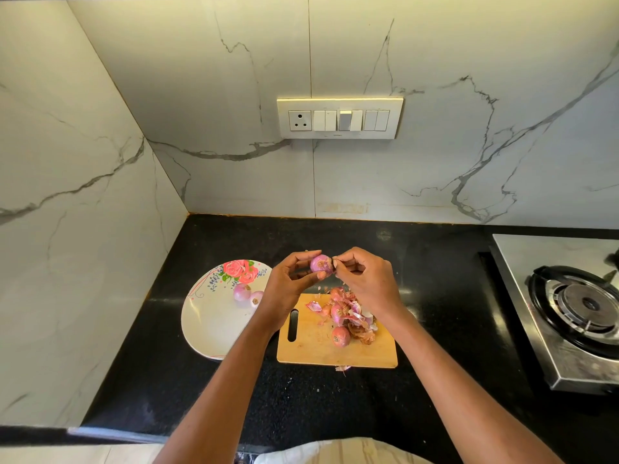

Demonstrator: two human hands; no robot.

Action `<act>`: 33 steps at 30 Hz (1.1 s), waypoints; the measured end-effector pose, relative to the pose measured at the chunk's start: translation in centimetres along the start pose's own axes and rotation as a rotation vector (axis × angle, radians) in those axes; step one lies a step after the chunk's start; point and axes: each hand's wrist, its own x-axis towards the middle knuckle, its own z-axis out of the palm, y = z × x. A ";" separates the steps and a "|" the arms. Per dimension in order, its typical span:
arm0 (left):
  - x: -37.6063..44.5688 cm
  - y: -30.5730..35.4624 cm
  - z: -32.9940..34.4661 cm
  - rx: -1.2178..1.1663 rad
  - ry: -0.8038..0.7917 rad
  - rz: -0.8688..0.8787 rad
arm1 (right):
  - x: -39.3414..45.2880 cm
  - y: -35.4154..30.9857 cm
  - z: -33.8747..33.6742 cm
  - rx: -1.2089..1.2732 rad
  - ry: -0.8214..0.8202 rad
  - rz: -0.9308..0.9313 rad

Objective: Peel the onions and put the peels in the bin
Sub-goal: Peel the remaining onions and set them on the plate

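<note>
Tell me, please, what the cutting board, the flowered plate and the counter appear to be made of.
The cutting board looks like pale wood or bamboo, matte, with faint grain. The plate looks like glossy white melamine or ceramic with a printed rose; I cannot tell which. The counter looks like polished black granite, speckled and reflective.

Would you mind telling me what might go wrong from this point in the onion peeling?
The peels heaped on the cutting board sit close to its edge; one scrap already lies on the counter, so more may scatter. The onion in the left hand is held above the counter, so a slip as the right hand pulls would drop it.
</note>
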 end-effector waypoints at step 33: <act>0.1 0.6 -0.2 0.034 -0.023 0.018 | 0.8 -0.9 -0.5 0.100 -0.079 0.034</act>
